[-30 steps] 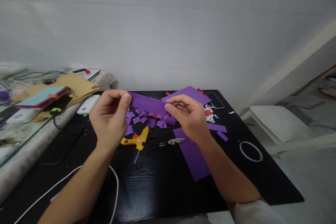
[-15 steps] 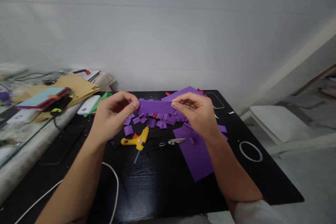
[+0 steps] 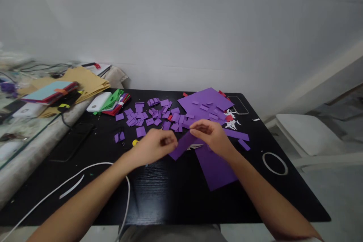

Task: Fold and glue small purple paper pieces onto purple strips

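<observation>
My right hand [image 3: 212, 136] pinches the upper end of a purple paper strip [image 3: 183, 146], which now hangs at a slant over the black table. Curled and slightly blurred, my left hand [image 3: 157, 144] has its fingertips at the strip's left edge; whether they grip anything is hidden. Partly covered by the strip and my right hand, the scissors [image 3: 195, 146] show only a piece of metal. A yellow glue gun [image 3: 135, 142] is mostly hidden behind my left hand. Under my right forearm lies a large purple sheet [image 3: 217, 174].
Many small purple paper pieces [image 3: 138, 117] spread across the table's back half. Another purple sheet [image 3: 204, 98] lies behind, near white scraps [image 3: 231, 123]. Coloured paper bundles [image 3: 115, 102] sit at the back left. A white cable [image 3: 93, 165] loops along the front left.
The strip, earlier stretched level between both hands, has come down and tilted. Both hands lowered and moved closer together. The view has shifted, showing more scraps at the back.
</observation>
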A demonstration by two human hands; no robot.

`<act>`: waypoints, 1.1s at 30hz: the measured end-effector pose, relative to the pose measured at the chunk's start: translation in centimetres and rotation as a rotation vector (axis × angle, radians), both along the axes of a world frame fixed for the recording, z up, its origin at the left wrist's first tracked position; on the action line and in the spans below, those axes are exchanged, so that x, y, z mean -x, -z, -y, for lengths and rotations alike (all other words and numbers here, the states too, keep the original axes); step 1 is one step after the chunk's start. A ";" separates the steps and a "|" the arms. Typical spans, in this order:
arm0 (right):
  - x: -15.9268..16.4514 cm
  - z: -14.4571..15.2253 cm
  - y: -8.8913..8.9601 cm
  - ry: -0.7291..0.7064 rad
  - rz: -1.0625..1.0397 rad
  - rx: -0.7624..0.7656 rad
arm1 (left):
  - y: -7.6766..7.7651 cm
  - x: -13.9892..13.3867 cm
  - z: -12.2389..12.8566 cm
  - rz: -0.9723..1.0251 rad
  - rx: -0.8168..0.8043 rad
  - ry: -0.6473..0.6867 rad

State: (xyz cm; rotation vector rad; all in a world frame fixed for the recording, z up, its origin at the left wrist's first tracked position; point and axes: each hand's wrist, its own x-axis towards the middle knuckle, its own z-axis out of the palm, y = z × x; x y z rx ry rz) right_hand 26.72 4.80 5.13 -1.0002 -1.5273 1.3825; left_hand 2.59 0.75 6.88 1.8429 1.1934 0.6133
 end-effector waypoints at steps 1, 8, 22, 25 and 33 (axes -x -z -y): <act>-0.4 0.2 1.3 0.017 0.010 0.088 | 1.3 -0.6 0.4 -0.015 0.054 0.020; -1.3 1.5 6.3 0.007 -0.112 0.396 | 6.2 -3.0 1.9 0.026 0.116 -0.094; -1.3 4.7 8.4 -0.216 0.021 0.412 | 8.1 -3.6 2.9 0.140 0.165 -0.011; -1.4 5.1 8.4 -0.206 -0.016 0.443 | 8.2 -3.9 3.0 0.185 0.236 -0.031; -1.7 5.7 8.4 -0.204 -0.066 0.458 | 8.4 -4.3 3.6 0.257 0.322 -0.041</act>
